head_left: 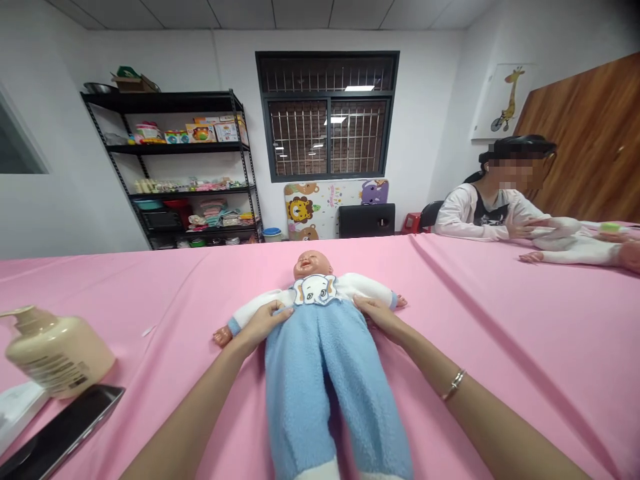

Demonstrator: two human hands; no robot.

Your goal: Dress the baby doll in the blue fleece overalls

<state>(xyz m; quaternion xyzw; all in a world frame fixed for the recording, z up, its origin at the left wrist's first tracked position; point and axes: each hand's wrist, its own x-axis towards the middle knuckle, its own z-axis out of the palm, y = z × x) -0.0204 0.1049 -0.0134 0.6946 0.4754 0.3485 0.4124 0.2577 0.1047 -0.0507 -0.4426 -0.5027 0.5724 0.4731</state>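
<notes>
A baby doll (pixel 313 261) lies on its back on the pink-covered table, its head pointing away from me and its arms spread. It wears a white long-sleeved top (pixel 367 287) and fluffy light-blue overalls (pixel 300 373) with an elephant-face bib (pixel 316 291). My left hand (pixel 269 320) is closed on the overalls' edge at the doll's side, thumb on top. At the opposite side my right hand (pixel 376 313) grips the overalls near the waist, most of its fingers tucked out of sight. A bracelet (pixel 454 383) circles my right forearm.
A pump bottle (pixel 60 353), a black phone (pixel 60 433) and a white object (pixel 20 413) lie at the left. A co-worker (pixel 493 200) sits at the far right, handling another doll (pixel 580 250). Behind the table stand a loaded shelf (pixel 185 148) and a black case (pixel 367 220).
</notes>
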